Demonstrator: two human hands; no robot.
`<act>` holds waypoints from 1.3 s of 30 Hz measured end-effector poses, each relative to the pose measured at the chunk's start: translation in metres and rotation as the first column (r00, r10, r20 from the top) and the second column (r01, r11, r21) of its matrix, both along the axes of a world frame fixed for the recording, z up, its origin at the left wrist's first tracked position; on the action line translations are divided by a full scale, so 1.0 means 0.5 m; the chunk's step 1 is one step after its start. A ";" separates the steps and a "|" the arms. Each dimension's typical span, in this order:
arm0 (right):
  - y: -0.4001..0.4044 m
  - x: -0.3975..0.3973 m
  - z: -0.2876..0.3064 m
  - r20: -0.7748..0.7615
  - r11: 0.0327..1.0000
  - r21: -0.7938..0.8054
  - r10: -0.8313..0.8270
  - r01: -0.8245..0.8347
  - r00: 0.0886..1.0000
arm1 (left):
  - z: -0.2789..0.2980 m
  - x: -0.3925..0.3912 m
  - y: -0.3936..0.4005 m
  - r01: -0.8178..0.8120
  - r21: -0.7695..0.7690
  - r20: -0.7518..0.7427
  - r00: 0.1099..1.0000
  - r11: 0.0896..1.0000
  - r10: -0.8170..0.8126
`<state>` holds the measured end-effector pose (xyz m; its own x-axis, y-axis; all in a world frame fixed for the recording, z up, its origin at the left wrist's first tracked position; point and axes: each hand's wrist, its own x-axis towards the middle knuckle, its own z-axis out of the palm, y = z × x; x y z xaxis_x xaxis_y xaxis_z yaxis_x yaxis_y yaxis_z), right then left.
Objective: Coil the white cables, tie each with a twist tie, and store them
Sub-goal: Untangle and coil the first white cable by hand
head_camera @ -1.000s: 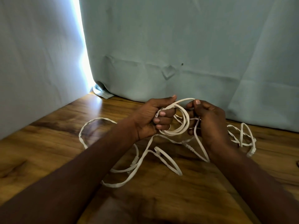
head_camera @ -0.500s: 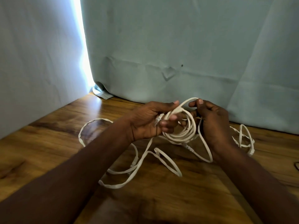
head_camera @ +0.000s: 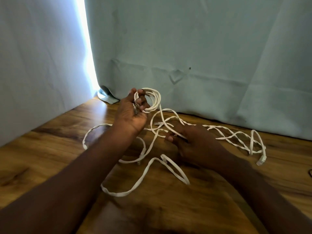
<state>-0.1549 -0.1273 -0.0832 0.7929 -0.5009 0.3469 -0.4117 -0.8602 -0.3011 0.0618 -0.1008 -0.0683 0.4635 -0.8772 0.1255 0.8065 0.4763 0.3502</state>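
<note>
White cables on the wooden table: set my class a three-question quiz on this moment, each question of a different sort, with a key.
1. True or false: the left hand holds a coil of white cable raised above the wooden table.
2. Multiple choice: where is the right hand? A) low by the table, on a loose cable strand B) gripping the curtain C) out of view
3. Fill in: behind the table hangs a pale ____.

Key: 1 true; 2 A; 3 curtain.
</note>
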 end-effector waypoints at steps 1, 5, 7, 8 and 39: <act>0.000 0.002 -0.002 -0.029 1.000 -0.002 0.012 -0.013 0.999 | -0.001 -0.002 0.001 -0.028 0.004 0.001 1.000 1.000 0.028; 0.015 0.008 0.001 -0.038 0.993 0.014 0.114 -0.113 0.993 | 0.004 -0.040 0.005 -0.235 0.021 0.399 0.893 0.972 0.208; 0.029 0.009 0.008 0.014 0.983 -0.052 0.175 -0.174 0.985 | 0.006 -0.072 0.012 -0.323 -0.006 0.643 0.724 0.947 0.251; 0.034 0.011 0.013 0.032 0.979 -0.081 0.192 -0.188 0.981 | 0.007 -0.086 0.017 -0.323 -0.012 0.701 0.673 0.946 0.238; 0.014 0.001 0.027 0.595 0.750 0.643 -0.364 -0.153 0.717 | -0.011 -0.121 0.025 0.273 0.101 0.765 0.593 0.957 -0.250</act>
<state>-0.1546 -0.1205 -0.0697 0.4096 -0.8556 0.3164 0.0414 -0.3290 -0.9434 0.0014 -0.0882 -0.0740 -0.0595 -0.9364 0.3458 0.3433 0.3061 0.8879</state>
